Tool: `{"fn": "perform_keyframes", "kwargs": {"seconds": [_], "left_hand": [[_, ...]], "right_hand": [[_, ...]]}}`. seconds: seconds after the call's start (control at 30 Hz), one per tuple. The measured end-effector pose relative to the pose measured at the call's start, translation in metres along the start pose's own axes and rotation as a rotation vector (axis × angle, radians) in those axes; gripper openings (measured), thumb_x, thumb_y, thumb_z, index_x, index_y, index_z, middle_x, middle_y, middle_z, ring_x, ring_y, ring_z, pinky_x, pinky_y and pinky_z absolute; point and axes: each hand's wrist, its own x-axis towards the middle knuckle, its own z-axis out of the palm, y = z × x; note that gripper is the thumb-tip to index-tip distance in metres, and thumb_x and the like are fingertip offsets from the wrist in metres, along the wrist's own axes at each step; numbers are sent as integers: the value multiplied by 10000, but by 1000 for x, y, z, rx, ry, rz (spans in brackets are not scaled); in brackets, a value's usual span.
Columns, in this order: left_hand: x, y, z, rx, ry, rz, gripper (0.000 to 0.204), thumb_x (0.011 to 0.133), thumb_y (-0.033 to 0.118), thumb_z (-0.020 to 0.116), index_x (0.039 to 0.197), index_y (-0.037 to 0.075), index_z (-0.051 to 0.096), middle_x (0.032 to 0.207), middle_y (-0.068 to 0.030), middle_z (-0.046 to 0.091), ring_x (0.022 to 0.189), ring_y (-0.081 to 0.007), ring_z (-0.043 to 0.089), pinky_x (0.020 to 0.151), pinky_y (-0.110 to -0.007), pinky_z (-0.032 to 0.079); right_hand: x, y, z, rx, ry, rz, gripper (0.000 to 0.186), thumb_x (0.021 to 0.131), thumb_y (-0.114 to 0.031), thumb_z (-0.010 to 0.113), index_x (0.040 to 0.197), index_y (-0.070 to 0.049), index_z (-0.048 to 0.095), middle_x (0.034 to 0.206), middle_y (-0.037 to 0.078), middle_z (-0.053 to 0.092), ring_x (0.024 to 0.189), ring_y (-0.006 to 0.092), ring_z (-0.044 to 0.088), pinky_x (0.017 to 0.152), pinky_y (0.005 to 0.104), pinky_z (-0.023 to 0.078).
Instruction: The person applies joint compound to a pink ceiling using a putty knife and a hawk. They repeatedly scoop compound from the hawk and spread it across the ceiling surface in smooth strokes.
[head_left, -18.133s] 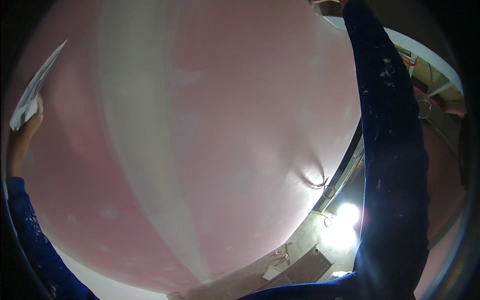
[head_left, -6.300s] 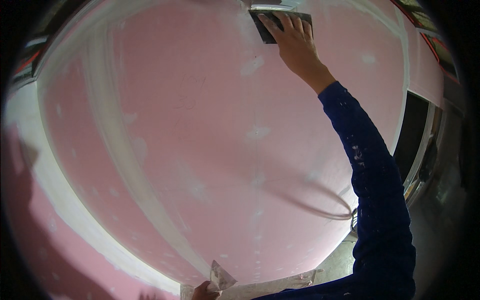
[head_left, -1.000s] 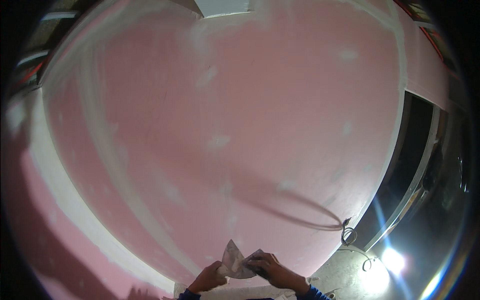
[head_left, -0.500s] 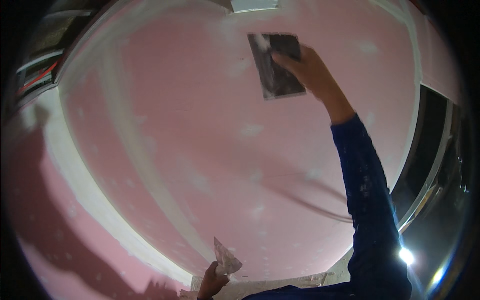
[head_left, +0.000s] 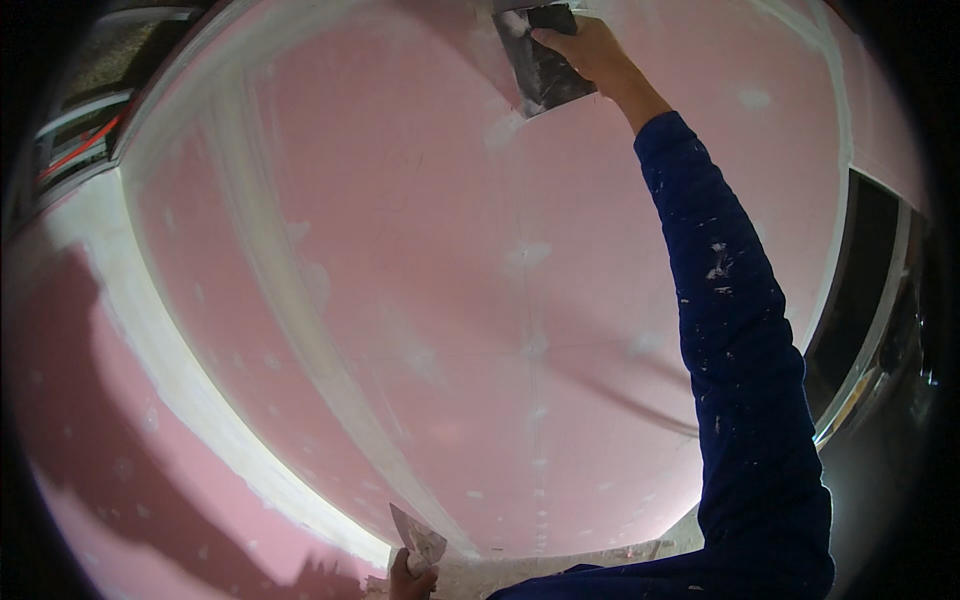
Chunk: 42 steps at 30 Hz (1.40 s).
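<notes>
right hand: the dark blade (head_left: 545,75) is gripped near the top edge of the view by the right hand (head_left: 588,50); the thumb is laid across its near face, while the other fingers are mostly hidden, so how tightly they are curled cannot be told.
dark blade: it is held up in front of the pink wall (head_left: 430,250), slightly tilted, its face smeared with pale compound; whether the wall is touched by its edge cannot be told.
left hand: the handle end of a pointed scraper (head_left: 420,538) is held in the curled left hand (head_left: 412,577), at the lower edge, well apart from the right.
scraper: its pale-smeared blade is pointed up and to the left, in front of the foot of the wall.
sleeve: the right arm is covered by a dark blue sleeve (head_left: 740,300), spotted with white.
wall: it is crossed by a long pale band (head_left: 300,340) and dotted with whitish patches.
corner: the left edge of the wall is bordered by a wide white strip (head_left: 190,360), beyond which more pink surface is darkened by a shadow (head_left: 110,400).
far sides: a red line (head_left: 85,150) is seen at upper left, and a dark opening (head_left: 862,270) at right.
</notes>
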Motion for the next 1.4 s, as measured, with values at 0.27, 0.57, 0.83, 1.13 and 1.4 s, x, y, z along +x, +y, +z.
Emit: {"fn": "perform_keyframes", "kwargs": {"seconds": [0.27, 0.57, 0.83, 1.13, 1.4], "left_hand": [[19, 1, -10, -28, -88, 44, 721, 926, 138, 672, 1539, 58, 300, 687, 43, 533, 524, -59, 478, 419, -196, 353], [43, 1, -53, -2, -74, -41, 777, 879, 106, 647, 1556, 4, 281, 667, 7, 549, 502, -74, 480, 405, -216, 358], [36, -4, -78, -65, -119, 6, 788, 894, 123, 655, 1560, 24, 246, 676, 22, 541, 501, -62, 472, 398, -205, 339], [46, 11, -77, 78, -186, 141, 682, 889, 108, 669, 1497, 26, 371, 742, 3, 600, 581, -79, 531, 475, -212, 420], [82, 74, -38, 374, -415, 427, 456, 791, 133, 777, 1168, 0, 556, 970, -173, 684, 886, -269, 680, 794, -393, 541]], "right_hand": [[-1, 12, -11, 118, 30, 113, 495, 904, -393, 767, 1180, 12, 696, 1054, 154, 747, 919, 269, 751, 812, 367, 595], [-19, -10, -13, 5, 95, 113, 538, 890, -401, 777, 1207, 20, 670, 1064, 148, 742, 911, 269, 753, 819, 373, 602], [-38, -29, -24, 109, 86, 115, 515, 892, -376, 776, 1195, 24, 661, 1014, 133, 742, 870, 245, 755, 788, 368, 623], [-152, -37, -38, 470, -145, 328, 437, 924, -318, 757, 1216, -7, 657, 1059, 91, 732, 910, 196, 732, 822, 351, 617], [-476, -18, 68, 898, -975, 1116, 489, 897, -251, 769, 1305, -19, 634, 1113, 50, 705, 965, 134, 649, 878, 328, 538]]}}
